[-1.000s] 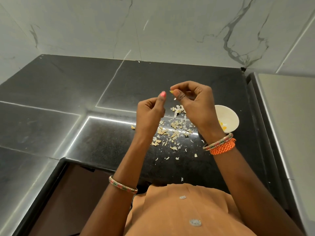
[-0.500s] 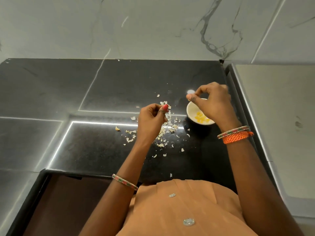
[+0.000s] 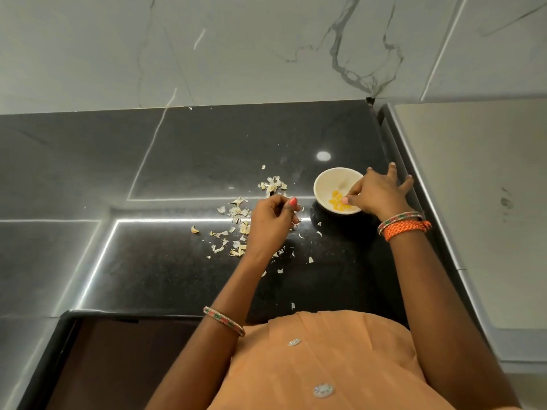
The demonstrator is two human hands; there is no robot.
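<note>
One step in hand: right hand (image 3: 376, 196) pinches a clove (image 3: 340, 203) into the bowl (image 3: 325, 176); left hand (image 3: 270, 223) curled, contents not discernible. Next: release, then search the peels (image 3: 236, 214), left.

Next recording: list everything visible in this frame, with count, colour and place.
polished black stone counter: one, black, across the middle.
grey-veined white marble wall: one, white, behind the counter.
pale flat surface: one, beige, right of the counter.
small round white bowl: one, white, on the counter's right part.
yellow food pieces: small heap, yellow, inside the bowl.
pale papery peel scraps: many, off-white, strewn on the counter left of the bowl.
beaded bangles: two, multicoloured, one per wrist.
orange thread band: one, orange, right wrist.
orange garment: one, orange, bottom edge.
left hand: fingers curled, above the scraps.
right hand: thumb and forefinger at the yellow pieces, other fingers spread.
</note>
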